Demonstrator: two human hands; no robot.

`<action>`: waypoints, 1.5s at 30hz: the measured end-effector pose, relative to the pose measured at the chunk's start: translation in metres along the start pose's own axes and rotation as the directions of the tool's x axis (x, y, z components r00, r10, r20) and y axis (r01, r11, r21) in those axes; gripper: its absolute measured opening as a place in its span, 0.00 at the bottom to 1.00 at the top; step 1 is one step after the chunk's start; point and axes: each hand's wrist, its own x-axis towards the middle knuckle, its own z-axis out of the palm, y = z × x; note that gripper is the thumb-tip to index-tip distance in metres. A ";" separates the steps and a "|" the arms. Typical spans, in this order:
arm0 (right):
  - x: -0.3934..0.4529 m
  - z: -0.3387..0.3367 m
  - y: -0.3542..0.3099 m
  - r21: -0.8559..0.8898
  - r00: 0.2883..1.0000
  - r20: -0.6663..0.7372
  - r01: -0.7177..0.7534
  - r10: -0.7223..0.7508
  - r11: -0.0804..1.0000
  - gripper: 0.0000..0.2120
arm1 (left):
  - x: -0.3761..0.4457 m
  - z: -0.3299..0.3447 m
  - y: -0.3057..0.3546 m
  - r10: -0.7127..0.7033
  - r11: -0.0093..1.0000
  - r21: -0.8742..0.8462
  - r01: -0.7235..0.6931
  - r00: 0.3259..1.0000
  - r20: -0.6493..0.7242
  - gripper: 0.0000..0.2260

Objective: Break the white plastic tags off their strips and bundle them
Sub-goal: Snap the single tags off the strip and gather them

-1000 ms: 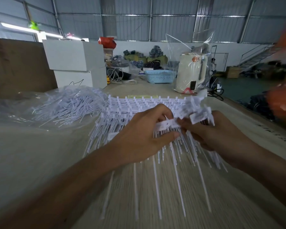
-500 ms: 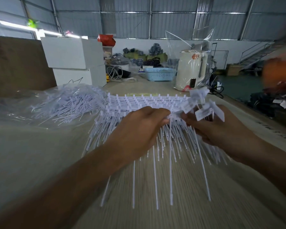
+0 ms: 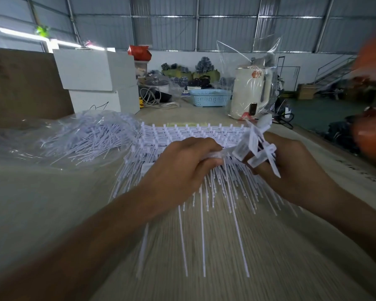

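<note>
A stack of white plastic tag strips (image 3: 182, 133) lies on the table in front of me, tails pointing toward me. My left hand (image 3: 182, 168) grips one strip (image 3: 217, 155) lifted above the stack, with a few long tails (image 3: 202, 231) hanging from it. My right hand (image 3: 291, 168) holds a small bunch of broken-off tags (image 3: 256, 146) whose flat heads fan out above its fingers, right beside the strip's end.
A clear plastic bag with a heap of loose white tags (image 3: 89, 137) lies at the left. Behind stand two white boxes (image 3: 96, 83), a blue basket (image 3: 208, 97) and a cream kettle in a clear bag (image 3: 250, 92). The table edge (image 3: 339, 157) runs along the right.
Both hands have kept working at the strip's right end; the bunch of tag heads in my right hand has shifted and fanned out more. Fewer long tails hang from the strip.
</note>
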 end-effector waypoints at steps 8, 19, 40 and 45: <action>-0.001 -0.002 0.006 -0.284 0.996 -0.001 0.080 -0.084 0.956 0.09 | -0.002 0.002 0.000 -0.024 1.000 -0.006 0.025 0.998 0.059 0.12; -0.003 -0.005 0.012 -0.252 0.979 0.204 0.040 0.013 0.967 0.11 | -0.003 0.002 -0.008 0.066 0.994 0.080 -0.077 0.989 0.130 0.11; 0.003 -0.008 -0.015 0.515 0.787 0.351 -0.615 0.508 0.597 0.19 | -0.004 0.004 -0.007 -0.015 0.998 0.055 0.009 0.995 0.094 0.13; 0.002 -0.003 -0.017 0.576 0.752 0.361 -0.645 0.552 0.502 0.20 | -0.004 0.002 -0.003 -0.007 0.993 0.118 0.012 0.999 -0.047 0.12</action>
